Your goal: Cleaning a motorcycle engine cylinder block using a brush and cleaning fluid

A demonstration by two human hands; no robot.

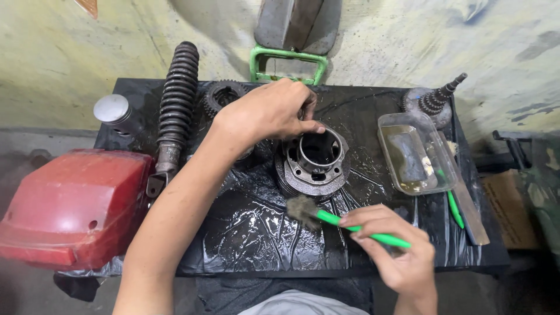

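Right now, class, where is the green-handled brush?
In the head view, the green-handled brush is in the right hand, low and right of centre, its bristles just below the finned cylinder.

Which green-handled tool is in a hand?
The green-handled brush, gripped by the right hand near the cylinder. The other green tool lies untouched beside the plastic tray.

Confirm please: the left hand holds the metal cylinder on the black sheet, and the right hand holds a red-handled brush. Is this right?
Not quite. In the head view the brush in the right hand has a green handle, not red. The left hand does hold the metal cylinder on the black sheet.
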